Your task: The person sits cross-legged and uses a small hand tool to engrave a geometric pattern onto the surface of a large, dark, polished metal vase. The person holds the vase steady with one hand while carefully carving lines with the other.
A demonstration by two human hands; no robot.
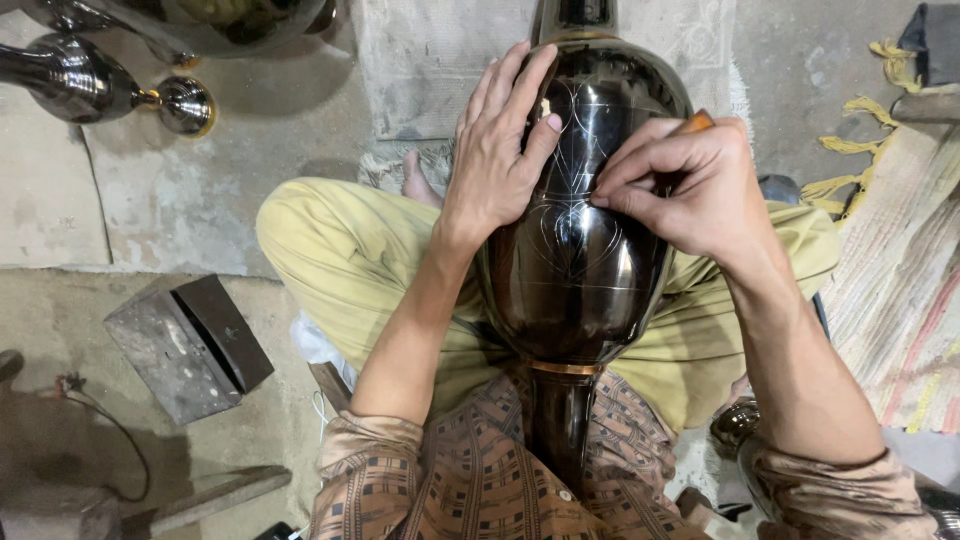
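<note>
A large dark glossy metal vase (575, 265) lies across my lap, its neck toward my body and a brass ring at the neck joint. Thin engraved curved lines cover its belly. My left hand (500, 150) lies flat on the vase's upper left side, fingers spread, steadying it. My right hand (680, 180) is shut on a small engraving tool with an orange-brown handle (697, 122), its tip hidden under the fingers against the vase surface.
A grey metal block (185, 345) lies on the concrete floor at left. Polished metal vessel parts (95, 85) sit at the top left. A pale cloth (440, 60) lies under the vase's far end. A striped woven mat (900, 270) is at right.
</note>
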